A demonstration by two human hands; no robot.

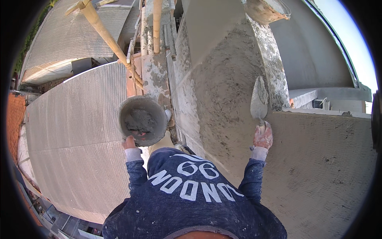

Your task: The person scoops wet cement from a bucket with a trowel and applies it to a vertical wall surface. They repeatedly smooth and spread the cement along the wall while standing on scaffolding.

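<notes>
Corrugated roofing (87, 115), left; grey plastered wall (223, 91), centre and right. Bucket (143, 104), grey, part-filled with mortar (140, 120): held mouth-up before the dark sweater (191, 213), presumably to keep its contents level and near. Left hand (129, 142): grip closed on the bucket's near rim. Trowel (259, 102): blade pointing away, beside the mottled pale edge (273, 63) (contact with the wall cannot be told), held out apparently to reach that side. Right hand (263, 137): grip wrapped snugly round the handle (262, 126).

The metal trowel (259, 102) is smeared matt; left of it, the wall (227, 87) is rough and the bucket (137, 103) matt.
</notes>
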